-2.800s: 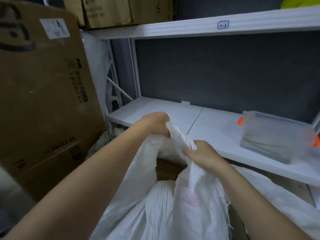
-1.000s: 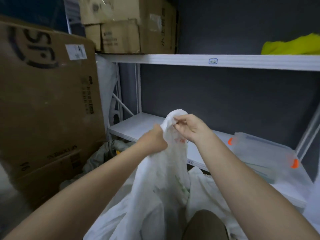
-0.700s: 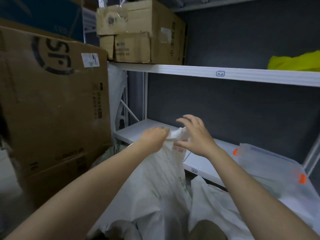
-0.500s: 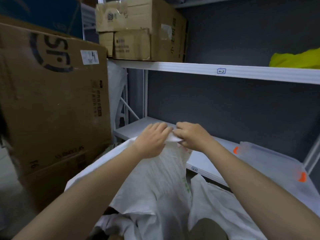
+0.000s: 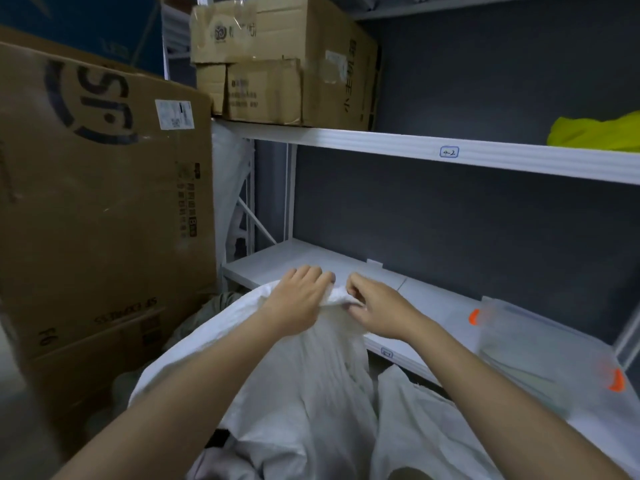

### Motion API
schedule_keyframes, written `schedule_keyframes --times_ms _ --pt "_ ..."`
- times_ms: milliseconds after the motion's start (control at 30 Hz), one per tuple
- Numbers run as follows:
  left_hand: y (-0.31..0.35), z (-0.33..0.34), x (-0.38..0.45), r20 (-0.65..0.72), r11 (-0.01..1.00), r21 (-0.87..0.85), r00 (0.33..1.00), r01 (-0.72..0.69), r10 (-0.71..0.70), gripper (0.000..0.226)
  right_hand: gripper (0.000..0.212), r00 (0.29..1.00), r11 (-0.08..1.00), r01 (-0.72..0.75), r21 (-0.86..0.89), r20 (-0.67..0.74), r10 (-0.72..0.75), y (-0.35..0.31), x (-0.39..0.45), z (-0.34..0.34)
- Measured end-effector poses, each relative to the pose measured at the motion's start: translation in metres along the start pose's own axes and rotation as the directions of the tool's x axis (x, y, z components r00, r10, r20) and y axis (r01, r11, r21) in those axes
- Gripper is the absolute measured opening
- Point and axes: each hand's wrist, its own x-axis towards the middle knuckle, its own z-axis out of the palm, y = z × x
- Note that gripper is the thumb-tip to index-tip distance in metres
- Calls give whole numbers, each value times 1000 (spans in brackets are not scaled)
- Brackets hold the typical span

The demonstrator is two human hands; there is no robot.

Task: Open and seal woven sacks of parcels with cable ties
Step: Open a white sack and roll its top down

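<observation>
1. Woven sack (image 5: 301,393): white, standing in front of the lower shelf (image 5: 311,258), its top edge lifted to about the level of the shelf board. The cloth falls away in folds toward the person.
2. Left hand (image 5: 299,299): on the sack's top edge, just in front of the lower shelf. The fingers are curled over the bunched cloth and grip it; the back of the hand faces the camera.
3. Right hand (image 5: 377,311): just beside the left hand, nearly touching it, in front of the same shelf. Thumb and fingertips pinch a small fold of the sack's edge. The fold bridges the narrow gap between the two hands.
4. Second white sack (image 5: 426,424): lies crumpled below the lower shelf's front edge, right of the held sack.
5. Clear plastic box (image 5: 540,355): sits on the lower shelf toward its right end, with orange clips on its sides. Blurred; contents cannot be told.
6. Large cardboard box (image 5: 104,209): stands left of the lower shelf, with dark printed lettering and a white label near its top.
7. Upper shelf (image 5: 381,142): directly above the lower shelf, carrying stacked cardboard cartons (image 5: 277,60) at its left end and a yellow-green bundle (image 5: 595,133) at its right end.
</observation>
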Motion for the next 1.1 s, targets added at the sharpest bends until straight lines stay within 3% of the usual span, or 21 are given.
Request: schedule_keyframes --times_ms 100,167,267,333,400,467,533,600,667,700,733,767,800,867,900,967,1000,1033,1067,1100 --pt "7 -5 2 296 904 -353 946 239 -134 62 20 927 869 211 -447 -190 -323 14 5 11" --pt "5 -4 6 288 867 -421 946 267 -152 45 25 886 791 265 -551 -184 -426 19 5 20" --pt "-3 -8 8 146 972 -178 981 155 -130 22 37 973 968 131 -215 -159 -167 13 0 21" --pt "-3 -10 4 -18 1000 9 1000 -8 9 22 50 1000 999 -19 -42 -7 19 13 1 17" --pt "5 -10 0 -87 992 17 989 -122 123 20 34 998 961 63 -267 27 -58 11 4 15" --pt "15 -10 -1 85 978 -207 996 33 -16 29 31 951 838 187 -512 -122 -286 21 6 25" --pt "20 -10 3 370 874 -390 918 292 -142 41 31 889 836 248 -490 -227 -397 32 -1 37" --pt "27 -7 6 413 873 -374 899 313 -145 23 20 894 935 216 -282 -327 -305 30 -10 47" --pt "35 -1 4 358 934 -229 916 275 -182 15 40 893 984 -136 111 -416 170 20 -22 52" --pt "40 1 1 305 963 -136 935 233 -183 15 49 802 870 -323 372 -380 460 20 -24 52" --pt "46 6 -2 211 981 -44 961 189 -176 17 54 688 655 -449 608 -232 688 18 -24 47" --pt "53 6 -5 186 989 31 972 142 -145 25 56 605 406 -490 771 -34 796 17 -24 45" --pt "58 10 -7 156 989 112 981 101 -118 36 54 586 187 -459 868 138 798 18 -22 42" --pt "68 12 -12 122 987 155 991 36 -55 46 34 597 -140 -316 938 311 740 23 -16 39" --pt "74 13 -19 165 987 158 986 7 -33 50 28 582 -226 -248 942 331 743 27 -13 39" --pt "82 11 -32 414 999 13 909 38 -40 71 29 550 -303 -194 933 359 754 32 -12 40" --pt "82 13 -35 518 982 -142 855 123 -32 79 30 560 -333 -191 923 381 736 32 -13 39" --pt "80 3 -32 686 908 -309 728 282 7 77 30 576 -349 -198 916 397 714 31 -16 38" --pt "76 -4 -29 709 816 -428 705 389 36 69 29 596 -350 -218 911 409 692 31 -18 36" --pt "72 -10 -27 631 747 -531 775 400 34 56 27 609 -345 -242 907 419 673 32 -21 37"
